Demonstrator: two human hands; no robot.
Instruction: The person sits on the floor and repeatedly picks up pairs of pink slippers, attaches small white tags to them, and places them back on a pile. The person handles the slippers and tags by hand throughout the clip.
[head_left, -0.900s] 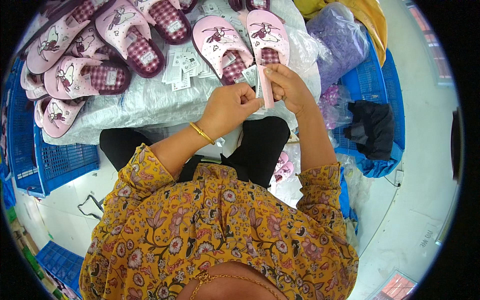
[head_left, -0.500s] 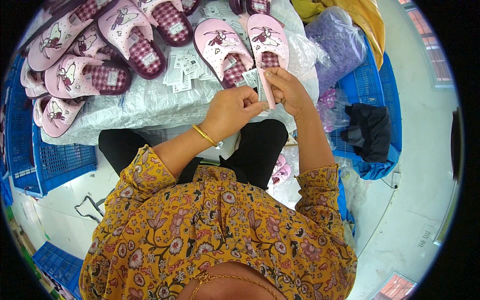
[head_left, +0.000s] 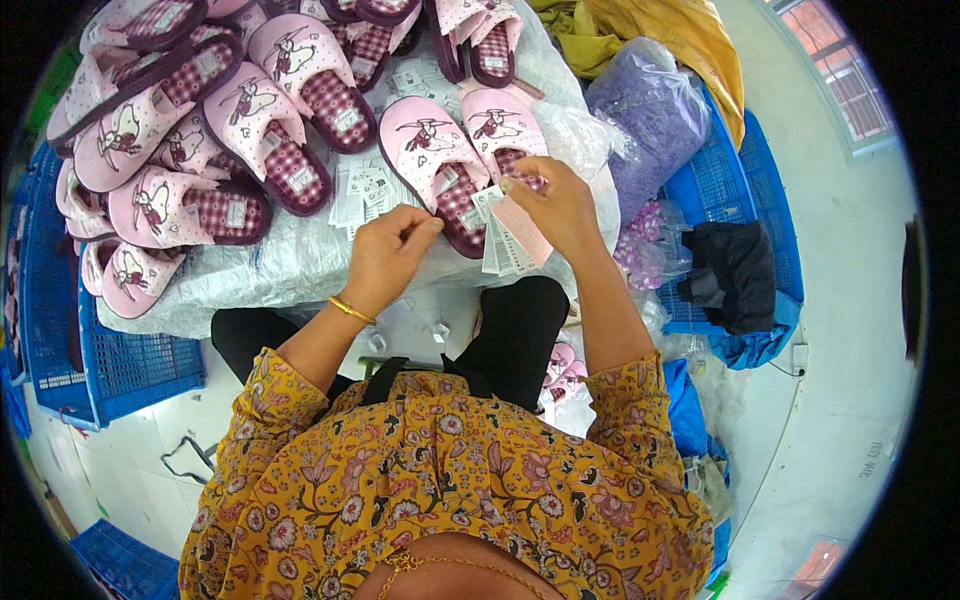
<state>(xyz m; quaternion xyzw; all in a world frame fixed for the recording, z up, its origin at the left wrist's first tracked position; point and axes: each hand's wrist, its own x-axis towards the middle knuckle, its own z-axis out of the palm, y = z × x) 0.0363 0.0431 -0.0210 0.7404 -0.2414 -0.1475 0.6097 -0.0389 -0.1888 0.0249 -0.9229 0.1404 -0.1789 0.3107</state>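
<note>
A pair of pink slippers lies on the plastic-covered table before me: the left slipper (head_left: 437,145) and the right slipper (head_left: 503,125), each with a cartoon print and a plum checked insole. My right hand (head_left: 560,210) pinches a fanned bunch of hang tags at the right slipper's opening. A pink tag (head_left: 522,232) lies over white printed tags (head_left: 497,248), which hang past the left slipper's heel. My left hand (head_left: 388,258) is closed, thumb against forefinger, just beside that heel; whatever may be in the pinch is too small to make out.
More slippers (head_left: 235,215) are heaped at the left and back of the table. Loose white tags (head_left: 362,190) lie beside the pair. Blue crates (head_left: 140,370) stand on both sides, with a bag of purple material (head_left: 650,125) and dark cloth (head_left: 735,275) at the right.
My left hand has drawn away to the left from the tags. My right hand keeps the tags, which now fan out downward. The whole view has shifted slightly.
</note>
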